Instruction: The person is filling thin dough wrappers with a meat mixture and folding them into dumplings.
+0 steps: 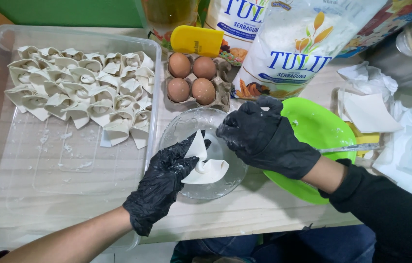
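Observation:
My left hand (162,182), in a black glove, holds a folded white dumpling wrapper (206,165) over a small clear glass bowl (186,127). My right hand (264,139), also in a black glove dusted with flour, hovers over the bowl's right side with its fingertips at the wrapper's upper edge. A clear plastic tray (45,170) at the left holds several folded dumplings (84,90) in rows at its far end.
A green plate (320,126) with a metal utensil (349,147) lies under my right forearm. Behind the bowl stand an egg carton with several brown eggs (192,78), a yellow scraper (197,41) and flour bags (296,48). Loose wrappers (369,112) and white paper lie at right.

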